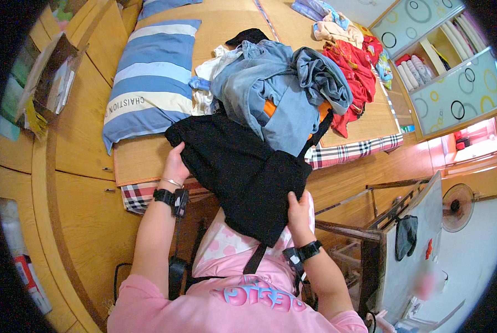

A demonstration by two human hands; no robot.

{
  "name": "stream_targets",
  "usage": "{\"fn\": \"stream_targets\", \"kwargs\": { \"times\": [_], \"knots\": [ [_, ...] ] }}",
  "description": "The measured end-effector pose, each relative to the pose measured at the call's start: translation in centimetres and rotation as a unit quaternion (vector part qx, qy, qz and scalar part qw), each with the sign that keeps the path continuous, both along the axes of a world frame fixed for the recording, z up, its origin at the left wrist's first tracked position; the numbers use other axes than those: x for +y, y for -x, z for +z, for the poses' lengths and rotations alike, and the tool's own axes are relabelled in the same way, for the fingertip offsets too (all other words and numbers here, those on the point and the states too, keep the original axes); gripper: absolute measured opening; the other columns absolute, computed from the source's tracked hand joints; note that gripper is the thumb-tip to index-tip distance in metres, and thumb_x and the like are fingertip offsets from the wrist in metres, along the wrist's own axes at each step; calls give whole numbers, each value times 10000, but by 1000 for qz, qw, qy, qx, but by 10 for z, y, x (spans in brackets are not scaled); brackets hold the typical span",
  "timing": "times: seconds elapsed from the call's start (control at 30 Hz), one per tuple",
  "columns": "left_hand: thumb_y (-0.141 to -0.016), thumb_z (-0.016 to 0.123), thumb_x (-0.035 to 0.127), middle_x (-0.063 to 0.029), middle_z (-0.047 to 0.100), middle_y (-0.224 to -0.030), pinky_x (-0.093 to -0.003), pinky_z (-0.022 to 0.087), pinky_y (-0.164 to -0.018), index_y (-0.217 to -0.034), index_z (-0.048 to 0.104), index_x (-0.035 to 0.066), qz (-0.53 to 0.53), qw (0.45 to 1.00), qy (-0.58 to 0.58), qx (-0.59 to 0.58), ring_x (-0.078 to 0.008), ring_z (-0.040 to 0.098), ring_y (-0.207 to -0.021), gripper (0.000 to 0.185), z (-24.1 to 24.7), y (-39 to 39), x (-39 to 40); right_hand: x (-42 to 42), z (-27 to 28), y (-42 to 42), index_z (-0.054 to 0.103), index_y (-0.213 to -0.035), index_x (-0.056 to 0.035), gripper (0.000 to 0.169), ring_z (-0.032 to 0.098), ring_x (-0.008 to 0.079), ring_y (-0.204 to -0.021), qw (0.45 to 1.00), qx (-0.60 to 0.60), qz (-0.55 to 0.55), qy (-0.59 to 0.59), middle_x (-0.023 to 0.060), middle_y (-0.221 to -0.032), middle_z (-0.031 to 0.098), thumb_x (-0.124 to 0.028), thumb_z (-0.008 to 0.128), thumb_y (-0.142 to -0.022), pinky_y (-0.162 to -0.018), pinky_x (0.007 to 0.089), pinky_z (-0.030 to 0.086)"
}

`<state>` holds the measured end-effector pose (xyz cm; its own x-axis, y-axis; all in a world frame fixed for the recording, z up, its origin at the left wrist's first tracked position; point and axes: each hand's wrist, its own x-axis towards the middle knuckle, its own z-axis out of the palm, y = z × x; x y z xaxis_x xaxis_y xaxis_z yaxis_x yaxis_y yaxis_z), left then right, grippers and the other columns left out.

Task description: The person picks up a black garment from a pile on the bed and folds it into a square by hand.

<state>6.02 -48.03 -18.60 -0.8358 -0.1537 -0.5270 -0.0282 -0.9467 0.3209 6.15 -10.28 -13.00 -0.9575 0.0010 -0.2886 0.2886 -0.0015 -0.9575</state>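
Observation:
A black garment (240,166) is stretched between my hands, above my lap and the bed's near edge; its kind cannot be told. My left hand (176,163) grips its left edge, with the fingers hidden beneath the cloth. At its lower right edge, my right hand (299,208) holds on, thumb on top. Just beyond lies a heap of blue denim clothing (261,83), with bits of orange cloth showing through. White clothing (215,66) lies left of the denim, and a small black cloth piece (248,36) behind it. Red patterned clothing (350,79) is to the right.
A blue-and-white striped pillow (154,79) lies on the bed mat (138,162) at the left. Wooden cabinets (86,212) stand along the left side. On the right are a metal-framed table (348,231), an electric fan (457,206) and a wardrobe (460,93) holding folded textiles.

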Motion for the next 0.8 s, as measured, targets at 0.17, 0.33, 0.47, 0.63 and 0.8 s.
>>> {"fn": "stream_targets", "kwargs": {
  "times": [0.17,0.33,0.47,0.63,0.8],
  "knots": [
    [-1002,455,238,-148,520,-1401,-513,346,-1119,-1366,481,12,-52,996,-56,55,-345,486,-1281,430,39,-44,31,51,11,16,552,-1167,1,241,582,168,-951,999,41,-4,-22,76,-1083,640,-72,583,-939,-861,296,474],
    [-987,504,292,-129,525,-1396,-512,353,-1109,-1374,491,54,-108,987,-102,67,-327,487,-1282,454,54,-89,79,108,8,-16,542,-1169,17,274,592,196,-969,979,35,44,-196,111,-1091,638,-100,607,-930,-867,334,478],
    [-970,560,402,-88,538,-1390,-497,377,-1086,-1352,517,68,-91,989,-116,-11,-314,503,-1259,509,39,-85,86,125,-9,-44,491,-1247,27,427,599,214,-1000,963,-6,15,-268,134,-1091,632,-143,672,-899,-884,339,480],
    [-990,539,371,-82,569,-1354,-456,420,-1057,-1331,535,59,-90,995,-14,-33,-291,544,-1210,462,9,-81,75,102,18,-40,485,-1296,10,554,569,375,-1115,854,236,82,-457,225,-1185,605,-172,722,-830,-967,414,460],
    [-1009,508,345,-100,619,-1272,-404,473,-1004,-1284,562,19,-86,986,141,14,-261,597,-1140,430,55,-75,86,-2,76,-26,520,-1273,32,497,550,389,-1157,871,299,264,-287,245,-1248,572,-198,676,-862,-1004,414,442]
  ]
}}
